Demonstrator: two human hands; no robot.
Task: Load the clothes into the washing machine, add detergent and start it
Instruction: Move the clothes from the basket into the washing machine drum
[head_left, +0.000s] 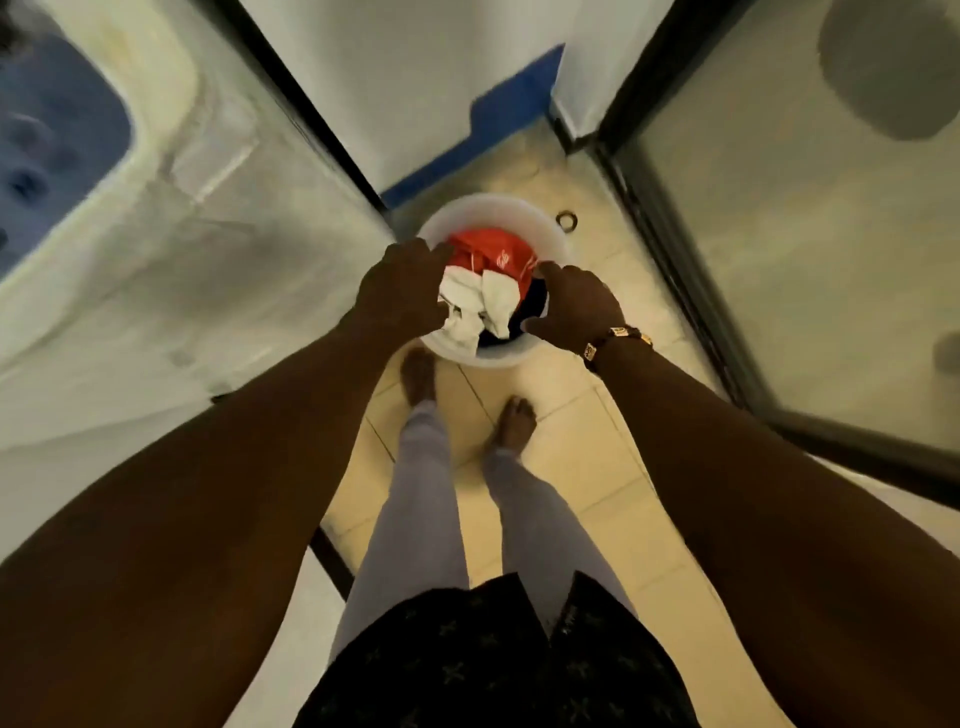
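A white round basin (498, 208) stands on the tiled floor in front of my feet. It holds a red garment (493, 254), white cloth (488, 306) and something dark blue (530, 306). My left hand (405, 286) reaches down over the basin's left side, fingers spread above the clothes. My right hand (571, 306), with a bracelet at the wrist, hovers over the right rim, fingers apart. Neither hand clearly grips anything. The white top-loading washing machine (182, 234) stands at the left, its blue-tinted lid (52, 140) blurred.
A dark-framed glass door (805, 260) stands close on the right. A white wall with a blue skirting strip (467, 150) lies beyond the basin. A small floor drain (567, 219) sits beside the basin. My bare feet stand just behind the basin.
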